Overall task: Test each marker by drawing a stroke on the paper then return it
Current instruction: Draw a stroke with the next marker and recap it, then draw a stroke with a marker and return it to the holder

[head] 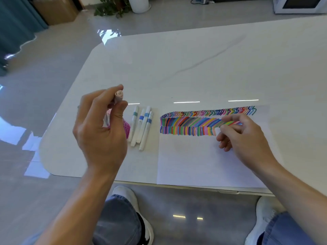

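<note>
On the paper (203,161), your right hand (244,138) rests with its fingers curled round a marker (217,130). Only the marker's white end shows, touching the sheet at the right end of the lowest of three rows of strokes (194,124). Your left hand (100,131) is raised above the table (194,68), left of the paper. Its thumb and fingertips pinch a pale pink cap (118,96), end face toward you. Between that hand and the paper, four white markers (141,128) with blue bands lie side by side on the table. A pink mesh holder (127,129) shows just behind your left hand, mostly hidden.
</note>
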